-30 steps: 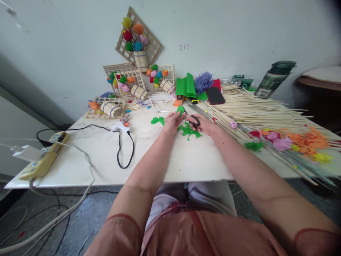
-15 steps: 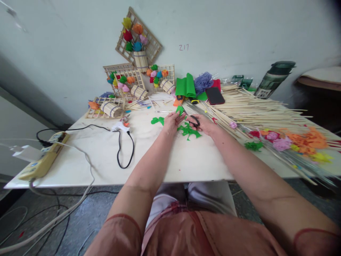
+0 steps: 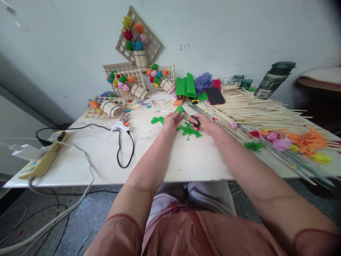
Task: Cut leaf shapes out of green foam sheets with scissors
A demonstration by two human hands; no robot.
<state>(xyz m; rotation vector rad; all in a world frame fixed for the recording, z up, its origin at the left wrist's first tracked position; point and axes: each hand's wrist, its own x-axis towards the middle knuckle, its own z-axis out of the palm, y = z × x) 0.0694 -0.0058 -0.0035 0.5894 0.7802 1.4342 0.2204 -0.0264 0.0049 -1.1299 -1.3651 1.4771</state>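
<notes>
My left hand [image 3: 171, 121] pinches a small piece of green crepe paper [image 3: 179, 110] above the middle of the table. In my right hand [image 3: 204, 124] is a pair of scissors [image 3: 195, 121] with black handles, the fingers closed round the loops. The blades point up and left, beside the green piece; whether they touch it I cannot make out. Under and between my hands lie green paper scraps [image 3: 189, 131]. Left of my left hand rest cut green petal shapes [image 3: 157, 120].
Stick frames with paper flowers [image 3: 138, 91] stand at the back left. Green paper roll [image 3: 185, 85], purple yarn [image 3: 204, 82] and phone [image 3: 215, 96] lie behind my hands. Thin sticks [image 3: 255, 110] and a bottle [image 3: 275, 80] are right; a glue gun [image 3: 121, 126] and power strip [image 3: 44, 156] left.
A small green scrap now shows near the scissors, just right of my left fingers. Both hands stay in nearly the same place.
</notes>
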